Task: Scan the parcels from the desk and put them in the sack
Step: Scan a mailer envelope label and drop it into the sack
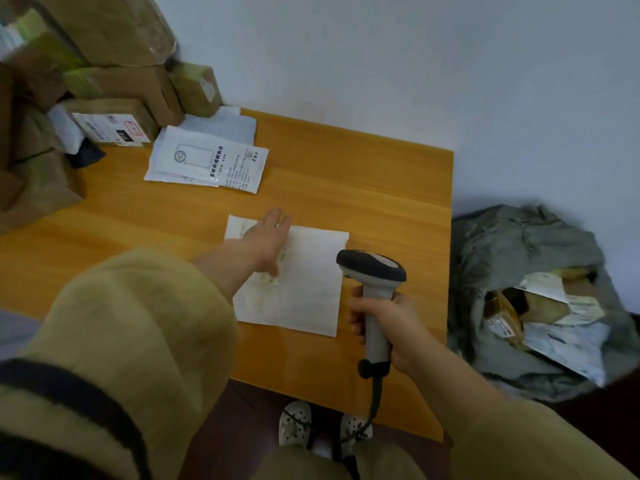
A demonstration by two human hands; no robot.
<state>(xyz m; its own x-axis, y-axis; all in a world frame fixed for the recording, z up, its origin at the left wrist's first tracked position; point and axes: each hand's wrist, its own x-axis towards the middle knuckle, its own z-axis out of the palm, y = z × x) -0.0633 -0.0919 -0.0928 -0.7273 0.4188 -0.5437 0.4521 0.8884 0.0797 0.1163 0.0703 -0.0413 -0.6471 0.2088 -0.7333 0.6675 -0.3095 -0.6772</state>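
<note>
The sack (519,244) at right holds several parcels (554,336); boxes (131,88) wait upper left. The left hand (268,239) presses a white parcel (308,296), fingers (277,218) flat; the right hand (384,322) grips the scanner (372,270).

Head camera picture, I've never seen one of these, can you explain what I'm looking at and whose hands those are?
There is no machine here. One camera worn on a person's head looks down at their own two bare hands. The left hand lies flat, fingers straight, on a white flat padded parcel on the orange wooden desk. The right hand grips a grey corded handheld scanner, its head near the parcel's right edge. Further back lie white printed envelopes and a stack of brown cardboard boxes. Right of the desk sits a grey crumpled sack that already holds parcels.
</note>
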